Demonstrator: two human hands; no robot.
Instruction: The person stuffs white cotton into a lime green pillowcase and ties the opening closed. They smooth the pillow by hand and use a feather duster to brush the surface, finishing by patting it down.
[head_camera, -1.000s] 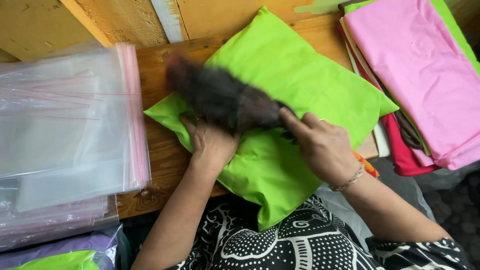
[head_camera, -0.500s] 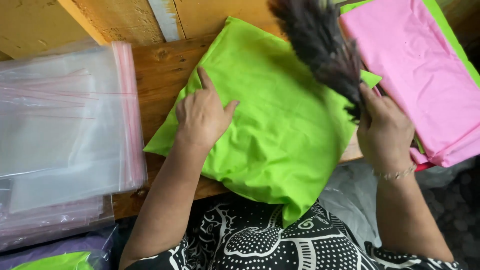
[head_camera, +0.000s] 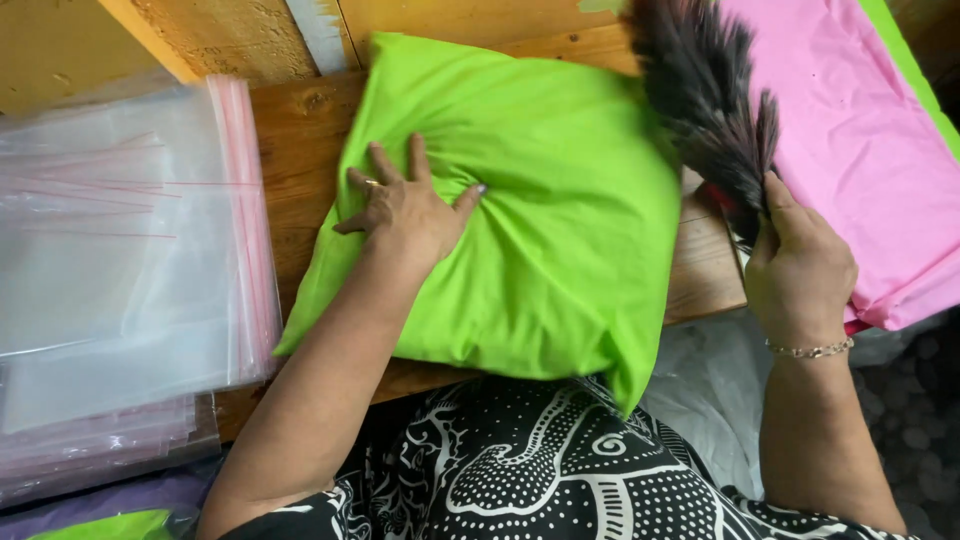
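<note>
While the left hand (head_camera: 405, 212) lies open, fingers spread and palm pressing the lime-green cushion (head_camera: 520, 210) on the wooden counter (head_camera: 300, 150), the fabric puckers under it: soft, light, compressible by the look. Best held at a corner or edge. Right hand (head_camera: 800, 265) is closed around a dark feather duster (head_camera: 710, 95), beside the pink fabric stack (head_camera: 850, 150). Clear zip bags (head_camera: 120, 250) lie left.
</note>
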